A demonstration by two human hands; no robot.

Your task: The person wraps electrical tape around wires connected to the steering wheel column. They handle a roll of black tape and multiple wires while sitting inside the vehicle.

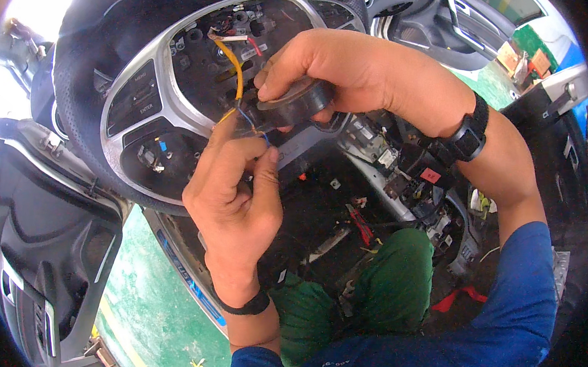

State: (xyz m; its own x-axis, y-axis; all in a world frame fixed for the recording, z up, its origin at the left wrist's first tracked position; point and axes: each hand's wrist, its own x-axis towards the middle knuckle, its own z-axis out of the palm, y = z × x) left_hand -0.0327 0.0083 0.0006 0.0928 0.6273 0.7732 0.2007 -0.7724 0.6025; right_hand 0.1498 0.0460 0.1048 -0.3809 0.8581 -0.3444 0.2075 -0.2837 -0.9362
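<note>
In front of me is a steering wheel (163, 64) with its centre cover off, so the inner plate and wiring show. A yellow-sleeved wire (235, 68) comes out of that opening and runs down to my hands. My right hand (341, 71) grips a roll of black electrical tape (302, 102), thumb on top and fingers beneath. My left hand (235, 194) pinches a thin blue wire (249, 120) between thumb and fingers. A dark strip of tape seems to stretch from the roll to the wires; its exact contact point is partly hidden by my fingers.
The car's near door (42, 194) stands open at the left, above a green floor (144, 282). Stripped trim and exposed console parts (402, 176) lie right of the wheel. Red straps (362, 225) rest in the dark footwell. The far door (460, 22) is at the upper right.
</note>
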